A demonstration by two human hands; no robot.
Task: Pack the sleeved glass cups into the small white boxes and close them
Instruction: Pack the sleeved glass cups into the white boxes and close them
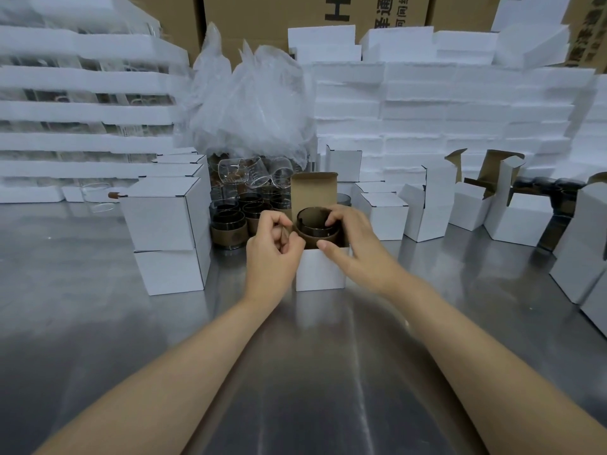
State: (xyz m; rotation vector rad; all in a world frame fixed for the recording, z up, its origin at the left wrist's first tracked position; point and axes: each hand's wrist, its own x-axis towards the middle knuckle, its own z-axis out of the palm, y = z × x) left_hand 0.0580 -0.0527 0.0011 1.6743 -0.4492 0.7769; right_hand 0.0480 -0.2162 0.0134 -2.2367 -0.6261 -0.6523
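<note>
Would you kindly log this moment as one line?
cup: partly in box | left hand: grips box edge | right hand: holds cup | lid: open

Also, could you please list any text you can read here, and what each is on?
"H": on the brown carton at the back.
"通", probably: same carton; its other characters are cut off or blurred.
Dark characters on the right-hand carton: too blurred to read.
Round logo on a cup sleeve: too small to read.

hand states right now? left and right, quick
Left hand: closed, seemingly pinching the open white box's left flap.
Right hand: holding the sleeved cup by its rim, half inside that box.
</note>
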